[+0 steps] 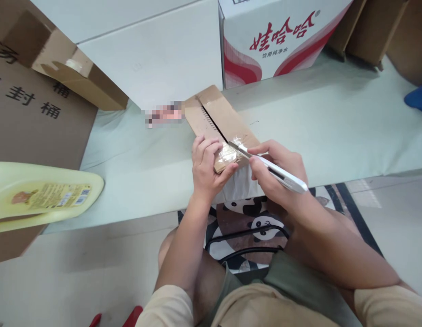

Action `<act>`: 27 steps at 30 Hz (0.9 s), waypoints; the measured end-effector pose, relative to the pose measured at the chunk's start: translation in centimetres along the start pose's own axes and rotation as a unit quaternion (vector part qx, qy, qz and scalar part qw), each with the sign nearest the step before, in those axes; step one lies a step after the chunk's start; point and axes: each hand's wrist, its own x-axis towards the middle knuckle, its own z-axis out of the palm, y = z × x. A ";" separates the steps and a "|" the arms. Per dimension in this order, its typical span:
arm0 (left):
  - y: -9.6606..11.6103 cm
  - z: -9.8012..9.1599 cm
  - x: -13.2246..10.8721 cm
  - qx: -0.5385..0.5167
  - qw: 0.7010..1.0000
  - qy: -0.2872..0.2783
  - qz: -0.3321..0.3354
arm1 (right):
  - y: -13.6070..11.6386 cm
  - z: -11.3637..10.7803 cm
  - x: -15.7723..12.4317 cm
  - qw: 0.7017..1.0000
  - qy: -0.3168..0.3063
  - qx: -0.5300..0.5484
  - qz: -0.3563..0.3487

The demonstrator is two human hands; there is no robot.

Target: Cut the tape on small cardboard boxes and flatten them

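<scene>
cardboard box (217,122) under knife (272,169)

Pale green table (333,131), panda-print mat (261,223)

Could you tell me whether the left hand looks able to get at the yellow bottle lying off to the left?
Probably yes, once it lets go: the left hand grips the cardboard box, but the table between it and the yellow bottle looks bare. The right hand holds the knife.
</scene>
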 end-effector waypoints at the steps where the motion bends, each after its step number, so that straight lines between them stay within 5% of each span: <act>1: 0.0 0.0 0.0 -0.004 1.000 0.003 0.002 | 0.1 0.2 0.1 1.000 -0.004 0.004 0.003; 15: -0.1 -0.2 -0.1 -0.001 1.000 -0.003 -0.001 | -0.1 0.3 0.6 0.999 -0.011 0.033 0.023; 27: -0.1 -0.2 -0.1 -0.023 1.000 0.004 -0.007 | -0.5 0.1 0.0 0.999 0.015 -0.025 -0.033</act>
